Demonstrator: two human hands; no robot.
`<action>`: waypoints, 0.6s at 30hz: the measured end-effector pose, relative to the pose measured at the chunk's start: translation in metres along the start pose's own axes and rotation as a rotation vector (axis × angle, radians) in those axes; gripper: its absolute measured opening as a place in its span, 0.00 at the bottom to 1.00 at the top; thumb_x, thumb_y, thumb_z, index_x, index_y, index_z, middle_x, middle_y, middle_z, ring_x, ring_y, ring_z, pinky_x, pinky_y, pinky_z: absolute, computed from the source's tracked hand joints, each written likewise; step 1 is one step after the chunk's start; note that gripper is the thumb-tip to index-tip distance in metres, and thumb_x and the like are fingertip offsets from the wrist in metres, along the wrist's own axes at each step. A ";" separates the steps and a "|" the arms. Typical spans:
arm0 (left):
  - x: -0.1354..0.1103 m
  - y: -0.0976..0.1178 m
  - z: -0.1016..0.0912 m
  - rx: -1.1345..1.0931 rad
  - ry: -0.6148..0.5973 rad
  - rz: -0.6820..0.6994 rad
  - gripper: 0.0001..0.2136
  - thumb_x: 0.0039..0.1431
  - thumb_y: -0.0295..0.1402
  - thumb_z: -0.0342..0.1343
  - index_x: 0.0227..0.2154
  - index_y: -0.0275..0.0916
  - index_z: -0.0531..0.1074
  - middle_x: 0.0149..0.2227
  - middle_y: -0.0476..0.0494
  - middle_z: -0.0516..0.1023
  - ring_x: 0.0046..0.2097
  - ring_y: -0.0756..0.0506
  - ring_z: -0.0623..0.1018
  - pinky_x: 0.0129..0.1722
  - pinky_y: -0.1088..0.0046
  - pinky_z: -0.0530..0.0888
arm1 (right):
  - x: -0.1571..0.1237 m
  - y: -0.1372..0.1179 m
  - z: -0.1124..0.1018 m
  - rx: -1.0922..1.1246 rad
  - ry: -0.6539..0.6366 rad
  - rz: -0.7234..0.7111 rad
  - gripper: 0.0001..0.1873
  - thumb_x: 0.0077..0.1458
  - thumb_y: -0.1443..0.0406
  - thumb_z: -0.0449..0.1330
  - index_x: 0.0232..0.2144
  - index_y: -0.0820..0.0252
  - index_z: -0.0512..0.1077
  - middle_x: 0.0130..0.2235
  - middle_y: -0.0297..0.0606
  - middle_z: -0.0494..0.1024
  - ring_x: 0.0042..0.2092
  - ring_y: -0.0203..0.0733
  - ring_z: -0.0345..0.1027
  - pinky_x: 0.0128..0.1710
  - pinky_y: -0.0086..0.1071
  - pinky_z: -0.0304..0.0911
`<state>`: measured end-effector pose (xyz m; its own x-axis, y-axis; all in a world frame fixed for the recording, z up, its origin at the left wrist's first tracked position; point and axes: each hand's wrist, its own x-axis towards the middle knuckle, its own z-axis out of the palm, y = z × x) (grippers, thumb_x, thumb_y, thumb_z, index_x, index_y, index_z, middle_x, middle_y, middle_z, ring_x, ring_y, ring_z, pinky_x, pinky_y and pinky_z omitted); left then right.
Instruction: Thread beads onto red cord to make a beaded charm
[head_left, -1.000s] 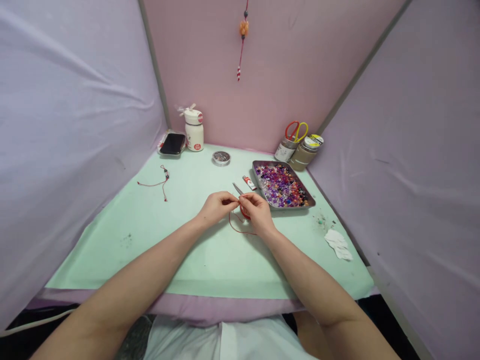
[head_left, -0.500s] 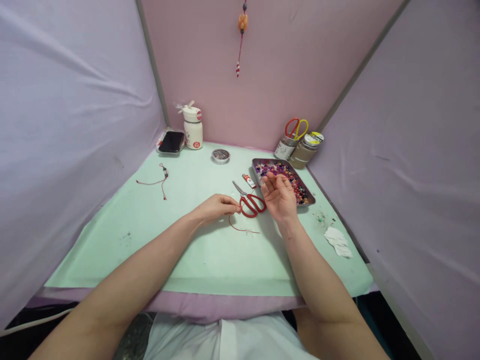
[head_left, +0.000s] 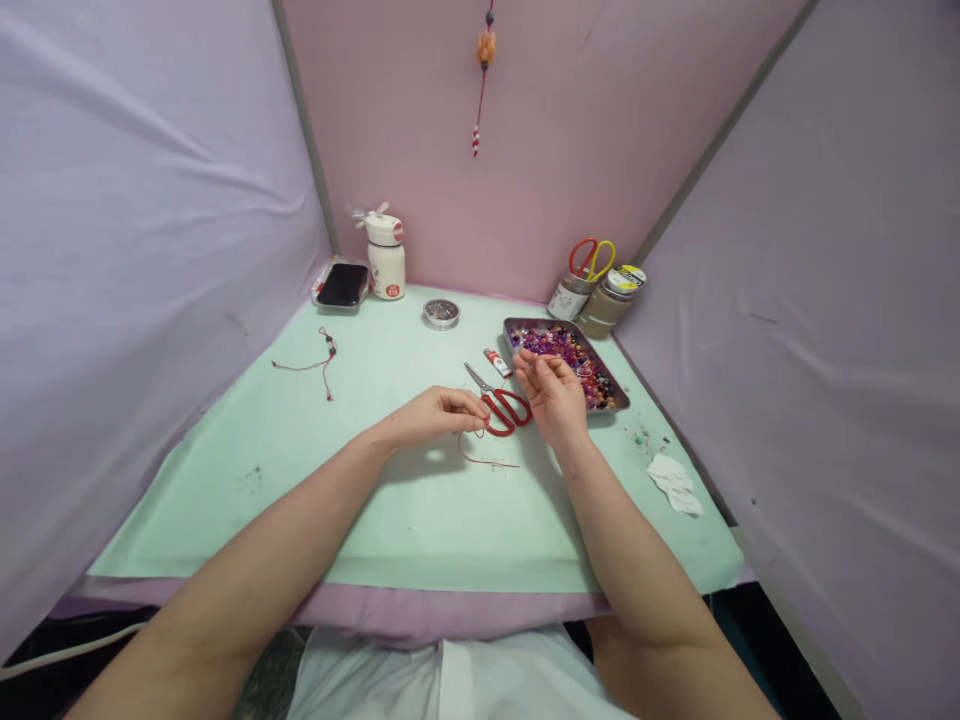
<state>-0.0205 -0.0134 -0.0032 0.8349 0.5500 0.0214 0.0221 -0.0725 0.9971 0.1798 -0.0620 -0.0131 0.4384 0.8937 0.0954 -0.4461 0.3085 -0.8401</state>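
At left, one knotted beaded cord [head_left: 331, 346] lies on the table, apparently complete; beyond it, one smartphone [head_left: 343, 285] and one white bottle [head_left: 386, 270]. Centre: one round container [head_left: 441, 313]; the left hand [head_left: 440, 412] pinches one red cord [head_left: 491, 463], its loose tail on the near table. Work on this cord is judged unfinished. Beside it, one pair of red-handled scissors [head_left: 499, 408] and one lighter [head_left: 497, 362]. The right hand [head_left: 556, 400] is raised, fingers curled; contents cannot be told. Right: one tray [head_left: 611, 410], beads uncountable; two jars [head_left: 606, 311]; one crumpled tissue [head_left: 675, 485].
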 end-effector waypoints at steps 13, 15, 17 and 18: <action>0.004 -0.001 0.003 -0.136 0.386 0.030 0.10 0.46 0.38 0.64 0.29 0.37 0.78 0.30 0.46 0.78 0.32 0.50 0.73 0.38 0.70 0.69 | -0.014 0.021 0.003 -0.749 -0.071 -0.047 0.10 0.50 0.61 0.60 0.36 0.57 0.72 0.36 0.36 0.71 0.26 0.32 0.65 0.31 0.31 0.66; 0.006 -0.002 0.003 -0.103 0.438 0.008 0.10 0.45 0.38 0.64 0.29 0.37 0.78 0.30 0.46 0.79 0.33 0.49 0.73 0.39 0.70 0.69 | -0.016 0.018 0.004 -0.856 0.004 -0.240 0.11 0.50 0.63 0.59 0.38 0.55 0.73 0.40 0.37 0.68 0.28 0.32 0.62 0.34 0.32 0.65; 0.007 -0.003 0.004 -0.063 0.455 -0.006 0.11 0.44 0.38 0.65 0.29 0.37 0.78 0.31 0.46 0.79 0.34 0.48 0.74 0.40 0.69 0.70 | -0.020 0.017 0.009 -0.791 -0.011 -0.268 0.11 0.51 0.63 0.58 0.39 0.55 0.73 0.41 0.37 0.66 0.32 0.33 0.64 0.37 0.32 0.66; 0.008 -0.004 0.004 -0.048 0.450 -0.010 0.11 0.43 0.37 0.65 0.30 0.37 0.78 0.31 0.45 0.80 0.35 0.48 0.75 0.41 0.69 0.70 | -0.023 0.018 0.012 -0.703 -0.045 -0.222 0.10 0.51 0.63 0.57 0.38 0.55 0.72 0.41 0.37 0.67 0.34 0.34 0.65 0.38 0.33 0.66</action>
<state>-0.0116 -0.0122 -0.0076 0.5120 0.8585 0.0302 -0.0052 -0.0321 0.9995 0.1522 -0.0725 -0.0236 0.4212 0.8517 0.3119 0.2609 0.2156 -0.9410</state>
